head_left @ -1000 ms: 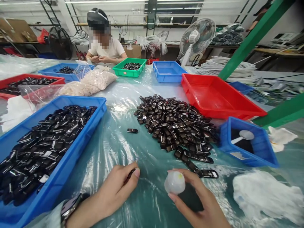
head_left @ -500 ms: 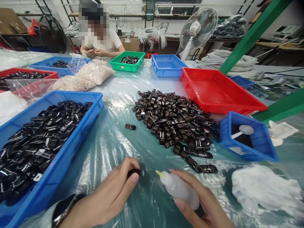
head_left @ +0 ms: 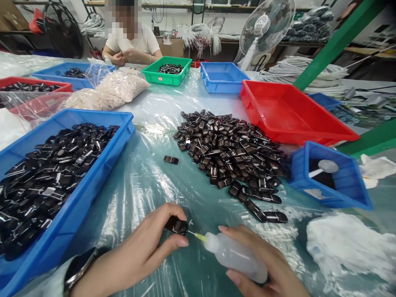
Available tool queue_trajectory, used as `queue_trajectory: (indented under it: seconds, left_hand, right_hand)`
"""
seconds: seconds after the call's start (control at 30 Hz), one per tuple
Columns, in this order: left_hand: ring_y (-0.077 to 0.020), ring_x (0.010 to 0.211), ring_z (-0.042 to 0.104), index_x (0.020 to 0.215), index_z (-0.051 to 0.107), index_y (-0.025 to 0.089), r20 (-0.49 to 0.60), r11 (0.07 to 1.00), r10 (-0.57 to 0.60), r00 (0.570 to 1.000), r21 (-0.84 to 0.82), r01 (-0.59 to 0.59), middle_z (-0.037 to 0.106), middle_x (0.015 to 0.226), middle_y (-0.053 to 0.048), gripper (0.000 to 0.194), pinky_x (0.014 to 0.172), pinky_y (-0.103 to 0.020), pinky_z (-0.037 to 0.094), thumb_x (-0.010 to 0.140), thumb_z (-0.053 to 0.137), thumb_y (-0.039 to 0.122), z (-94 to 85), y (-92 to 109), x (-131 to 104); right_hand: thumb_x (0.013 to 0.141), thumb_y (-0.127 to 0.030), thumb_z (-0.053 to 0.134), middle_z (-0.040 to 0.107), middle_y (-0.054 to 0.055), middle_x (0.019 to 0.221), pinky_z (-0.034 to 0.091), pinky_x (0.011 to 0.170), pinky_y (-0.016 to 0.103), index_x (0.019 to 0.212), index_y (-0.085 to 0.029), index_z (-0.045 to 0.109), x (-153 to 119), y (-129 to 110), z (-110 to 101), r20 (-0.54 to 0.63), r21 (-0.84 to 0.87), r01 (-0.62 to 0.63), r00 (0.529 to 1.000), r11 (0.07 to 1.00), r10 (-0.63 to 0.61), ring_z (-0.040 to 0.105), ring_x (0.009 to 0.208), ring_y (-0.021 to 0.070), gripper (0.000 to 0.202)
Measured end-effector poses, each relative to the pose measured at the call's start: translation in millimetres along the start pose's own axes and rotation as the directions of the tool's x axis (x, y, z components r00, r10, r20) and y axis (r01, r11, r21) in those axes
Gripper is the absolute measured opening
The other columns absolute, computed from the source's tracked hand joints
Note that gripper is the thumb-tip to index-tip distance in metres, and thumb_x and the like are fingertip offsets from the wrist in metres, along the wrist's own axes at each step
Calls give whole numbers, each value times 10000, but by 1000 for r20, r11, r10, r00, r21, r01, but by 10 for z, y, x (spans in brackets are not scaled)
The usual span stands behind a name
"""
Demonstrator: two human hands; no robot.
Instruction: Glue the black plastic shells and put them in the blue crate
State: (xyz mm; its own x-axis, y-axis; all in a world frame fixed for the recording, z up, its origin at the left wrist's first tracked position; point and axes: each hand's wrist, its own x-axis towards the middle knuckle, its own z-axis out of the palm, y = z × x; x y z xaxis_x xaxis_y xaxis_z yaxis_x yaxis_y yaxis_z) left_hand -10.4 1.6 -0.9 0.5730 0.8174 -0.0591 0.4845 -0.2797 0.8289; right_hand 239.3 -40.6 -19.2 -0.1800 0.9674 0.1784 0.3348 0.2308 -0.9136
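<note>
Black piece (head_left: 177, 225) pinched between your left fingers (head_left: 172, 209)
Your right fingers (head_left: 243, 281) grip the bottle (head_left: 238, 255), its needle (head_left: 192, 234) at the piece's exposed end.

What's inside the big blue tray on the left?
The blue tray holds heaped glossy black pieces; only the top ones show. Any lower pieces and the floor beneath them are covered.

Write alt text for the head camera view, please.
A person's left hand holds a small dark, glossy part while the right hand aims a squeeze bottle's thin needle at its end. Around lie a heap of similar parts, a large blue tray and a red tray.
</note>
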Motion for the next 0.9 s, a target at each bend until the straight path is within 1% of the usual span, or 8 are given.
queue_trajectory:
  seconds: [0.1, 0.27, 0.47, 0.53, 0.63, 0.7, 0.8, 0.9]
  left_hand:
    - [-170, 818, 535, 1107, 401, 323, -17, 999, 23, 1000, 23, -22, 510, 943, 10, 119, 733, -253, 454, 996, 429, 357, -7, 4, 2]
    - [-172, 817, 551, 1119, 420, 305, -37, 998, 44, 998, 37, -43, 532, 942, 5, 133, 727, -251, 462, 991, 451, 325, -18, 5, 5]
    - [-166, 785, 558, 1114, 447, 280, -68, 994, 110, 992, 30, -108, 551, 920, 5, 128, 700, -246, 463, 988, 463, 302, -9, 2, 28]
    - [-171, 793, 554, 1116, 455, 275, -55, 994, 108, 993, 40, -106, 548, 932, -1, 135, 700, -252, 461, 987, 466, 311, -6, -12, 24]
    - [-181, 833, 548, 1126, 457, 272, -27, 993, 106, 994, 60, -104, 545, 969, -15, 153, 718, -264, 454, 991, 459, 344, -7, -22, 24]
    - [-176, 815, 548, 1121, 450, 262, -36, 988, 148, 988, 57, -146, 547, 951, -16, 167, 702, -262, 449, 1001, 423, 375, -8, -11, 37]
    - [-164, 762, 545, 1088, 453, 231, -68, 970, 235, 970, 72, -231, 548, 891, -12, 207, 657, -256, 439, 1015, 362, 403, -11, 22, 66]
    - [-163, 761, 538, 1062, 468, 201, -68, 960, 268, 961, 105, -260, 545, 883, -21, 222, 645, -254, 431, 1018, 363, 392, -14, 35, 77]
  right_hand:
    - [724, -157, 680, 708, -28, 1003, 577, 586, 247, 1183, -479, 614, -12, 16, -5, -3, -10, 1, 1000, 1000, -1, 709, 766, 200, 565]
    - [724, -202, 708, 705, -10, 1048, 588, 688, 279, 1171, -444, 636, -50, 34, -21, -28, -79, -11, 1000, 997, 9, 710, 869, 228, 514]
    - [740, -183, 694, 703, -14, 1016, 583, 620, 270, 1203, -461, 606, -40, 37, -22, 17, -38, 14, 1000, 999, -13, 707, 821, 219, 547]
    - [745, -171, 692, 696, -9, 1008, 578, 601, 259, 1209, -453, 600, -24, 36, -33, 38, -32, 24, 999, 999, -23, 703, 818, 217, 551]
    - [753, -149, 695, 684, -6, 987, 571, 599, 234, 1229, -437, 583, -6, 37, -60, 102, -56, 37, 994, 998, -32, 699, 818, 203, 567]
    - [771, -134, 674, 676, 2, 996, 568, 604, 219, 1244, -410, 574, -4, 42, -74, 128, -69, 52, 991, 996, -43, 697, 839, 198, 557]
    - [785, -118, 650, 668, 14, 1031, 561, 605, 191, 1253, -374, 570, -13, 55, -81, 121, -78, 79, 990, 994, -70, 694, 885, 194, 539]
    - [784, -120, 652, 666, 15, 1033, 564, 654, 193, 1259, -356, 564, -18, 69, -83, 135, -115, 102, 987, 988, -87, 690, 895, 187, 538]
